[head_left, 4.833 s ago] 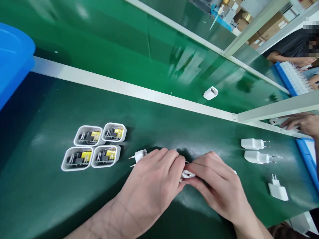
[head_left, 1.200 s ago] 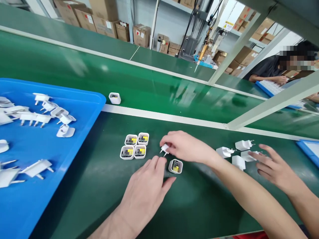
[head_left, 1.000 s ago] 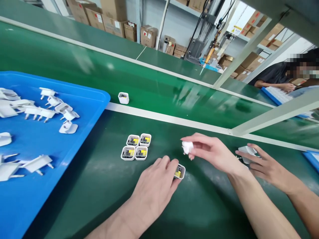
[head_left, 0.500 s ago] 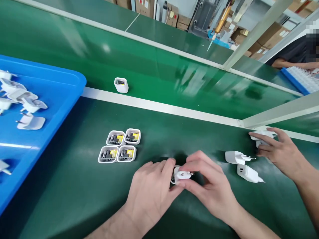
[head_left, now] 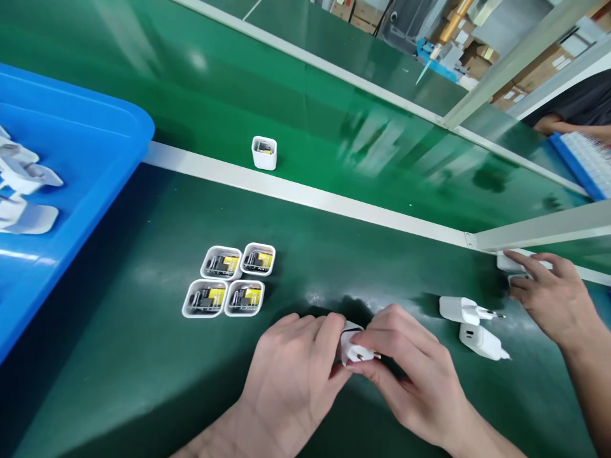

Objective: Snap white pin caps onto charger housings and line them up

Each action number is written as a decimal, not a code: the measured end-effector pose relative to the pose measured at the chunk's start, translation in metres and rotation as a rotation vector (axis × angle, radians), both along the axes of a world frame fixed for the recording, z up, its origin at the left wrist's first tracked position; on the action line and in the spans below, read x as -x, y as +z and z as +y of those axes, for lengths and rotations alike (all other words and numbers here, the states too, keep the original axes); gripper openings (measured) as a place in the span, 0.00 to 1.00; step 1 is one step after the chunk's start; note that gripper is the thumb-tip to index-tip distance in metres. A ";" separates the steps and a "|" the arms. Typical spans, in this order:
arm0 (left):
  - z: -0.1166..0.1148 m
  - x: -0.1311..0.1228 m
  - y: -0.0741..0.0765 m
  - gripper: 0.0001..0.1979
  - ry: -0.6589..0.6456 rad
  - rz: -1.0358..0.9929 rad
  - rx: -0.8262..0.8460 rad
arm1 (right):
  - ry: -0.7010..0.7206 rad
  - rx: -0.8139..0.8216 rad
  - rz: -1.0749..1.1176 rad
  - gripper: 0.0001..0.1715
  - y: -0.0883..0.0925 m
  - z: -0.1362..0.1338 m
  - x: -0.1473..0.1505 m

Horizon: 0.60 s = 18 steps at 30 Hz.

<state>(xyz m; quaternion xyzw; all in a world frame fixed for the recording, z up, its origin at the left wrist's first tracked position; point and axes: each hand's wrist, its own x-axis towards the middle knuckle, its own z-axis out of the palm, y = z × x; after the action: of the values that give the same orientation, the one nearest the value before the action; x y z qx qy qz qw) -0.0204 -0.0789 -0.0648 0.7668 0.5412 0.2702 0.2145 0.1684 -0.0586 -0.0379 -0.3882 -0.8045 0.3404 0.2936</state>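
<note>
Both hands, left (head_left: 291,369) & right (head_left: 410,375), were closed round one white charger (head_left: 354,346), pins pointing right, just right of the 4 open shells (head_left: 229,280). Imo squeeze evenly, w/ cap square to the shell.

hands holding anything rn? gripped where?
Both hands, left and right, hold one white charger plug between them, fingertips on its body; the metal pins stick out to the right, free.

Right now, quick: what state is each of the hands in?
Left hand: closed on the white charger, gripping its body.
Right hand: closed on the same charger, at its pin end.
</note>
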 end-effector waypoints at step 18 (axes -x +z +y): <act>0.000 0.000 0.000 0.06 0.021 0.014 -0.043 | 0.055 -0.122 0.007 0.13 -0.001 0.004 -0.003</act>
<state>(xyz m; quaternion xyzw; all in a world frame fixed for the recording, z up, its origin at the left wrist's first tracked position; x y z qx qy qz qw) -0.0201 -0.0788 -0.0652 0.7674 0.5449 0.2784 0.1913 0.1714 -0.0544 -0.0384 -0.3463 -0.8329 0.3002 0.3102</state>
